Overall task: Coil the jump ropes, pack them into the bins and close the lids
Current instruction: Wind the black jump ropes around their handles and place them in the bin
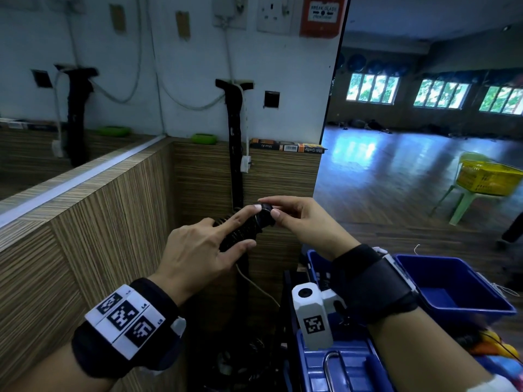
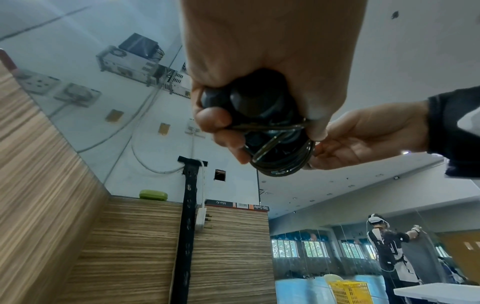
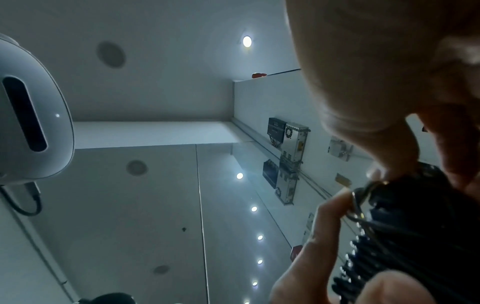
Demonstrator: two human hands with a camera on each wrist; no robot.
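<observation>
A black jump rope [image 1: 245,227], its cord wound round the handles, is held up in front of the wooden wall. My left hand [image 1: 203,244] grips the bundle from below, forefinger stretched along its top. My right hand [image 1: 285,216] pinches the bundle's far end between thumb and fingers. In the left wrist view the coiled rope [image 2: 275,142] shows under the left hand's [image 2: 228,131] curled fingers, with the right hand [image 2: 363,139] behind it. The right wrist view shows the ribbed coils [image 3: 405,246] close up. An open blue bin [image 1: 452,287] stands low at the right, a blue lid [image 1: 345,372] below my right wrist.
A wood-panelled ledge [image 1: 85,227] runs along the left and ahead, with a mirror above. A yellow basket [image 1: 486,176] sits on a green chair at the right. Coloured items [image 1: 492,343] lie beside the bins. A black strap [image 1: 236,154] hangs down the wall.
</observation>
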